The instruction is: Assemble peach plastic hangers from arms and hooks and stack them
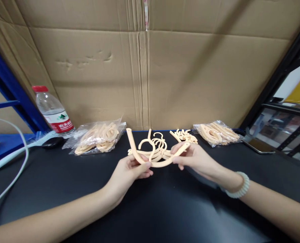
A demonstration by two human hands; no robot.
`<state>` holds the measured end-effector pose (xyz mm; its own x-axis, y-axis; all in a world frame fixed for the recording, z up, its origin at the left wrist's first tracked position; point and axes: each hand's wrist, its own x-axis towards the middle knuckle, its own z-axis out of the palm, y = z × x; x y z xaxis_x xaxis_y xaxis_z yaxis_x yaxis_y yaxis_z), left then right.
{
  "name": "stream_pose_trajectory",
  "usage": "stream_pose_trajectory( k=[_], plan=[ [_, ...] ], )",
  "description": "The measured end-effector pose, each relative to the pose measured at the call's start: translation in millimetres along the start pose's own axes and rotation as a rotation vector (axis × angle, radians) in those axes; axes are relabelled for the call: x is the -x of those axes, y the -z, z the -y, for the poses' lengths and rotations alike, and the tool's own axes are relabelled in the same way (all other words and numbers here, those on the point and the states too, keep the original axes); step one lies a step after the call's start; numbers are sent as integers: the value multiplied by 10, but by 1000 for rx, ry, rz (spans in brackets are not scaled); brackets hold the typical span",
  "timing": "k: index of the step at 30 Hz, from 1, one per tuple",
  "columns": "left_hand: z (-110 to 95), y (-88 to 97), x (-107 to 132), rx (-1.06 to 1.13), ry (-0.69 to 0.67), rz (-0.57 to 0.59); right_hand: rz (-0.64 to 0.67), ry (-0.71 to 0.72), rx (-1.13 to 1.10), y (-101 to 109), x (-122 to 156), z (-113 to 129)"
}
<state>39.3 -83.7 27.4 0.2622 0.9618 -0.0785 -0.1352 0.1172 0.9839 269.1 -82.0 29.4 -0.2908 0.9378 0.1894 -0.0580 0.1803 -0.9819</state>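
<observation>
Both my hands hold a beige clothes hanger (162, 164) just above the black tabletop. It has a hook (153, 148) rising from its middle, and its two arms bend upward to the left and right, with a small hole near each tip. My left hand (129, 170) is closed, thumb and fingers pinching the hanger near the base of the hook. The fingers of my right hand (197, 160) pinch its right arm, below the tip. Right behind lies a pile of similar beige hangers (161, 148), partly hidden by the held one.
Clear bags of beige parts lie at the left (99, 136) and right (217, 132). A smaller heap of beige pieces (186, 136) is at the back. A red-capped water bottle (55, 113), white cable (25, 158) and dark phone-like slab (258, 146) are around. Cardboard (94, 74) walls the back.
</observation>
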Motion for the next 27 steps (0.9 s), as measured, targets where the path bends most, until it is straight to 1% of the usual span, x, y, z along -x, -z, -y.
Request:
stream_pose_trajectory(
  k=[1, 3, 6, 9, 11, 13, 16, 18, 20, 22, 24, 27],
  plan=[
    [-32, 35, -6, 20, 6, -10, 7, 8, 22, 83, -17, 51],
    [-86, 116, -14, 52, 9, -6, 62, 11, 116, 244, -43, 144],
    [-131, 249, -14, 52, 8, -35, 147, 30, 363, 444, -56, 243],
    [-134, 370, -41, -30, 6, -73, 221, 90, 665, 582, -53, 286],
    [-124, 436, -86, -141, -41, -52, 297, 104, 841, 642, -53, 288],
    [-111, 493, -136, -308, -122, -10, 340, 110, 969, 684, -58, 271],
    [-92, 557, -183, -617, -276, 13, 342, 135, 1075, 729, -74, 228],
    [-80, 585, -187, -835, -449, 29, 351, 135, 1115, 753, -86, 200],
    [-68, 605, -180, -1028, -652, 104, 352, 124, 1137, 773, -97, 178],
    [-56, 621, -173, -1167, -801, 192, 357, 121, 1143, 790, -107, 160],
    [-42, 636, -176, -1261, -878, 222, 365, 131, 1143, 803, -116, 143],
    [-17, 652, -198, -1341, -934, 187, 354, 142, 1148, 810, -128, 118]
  ],
)
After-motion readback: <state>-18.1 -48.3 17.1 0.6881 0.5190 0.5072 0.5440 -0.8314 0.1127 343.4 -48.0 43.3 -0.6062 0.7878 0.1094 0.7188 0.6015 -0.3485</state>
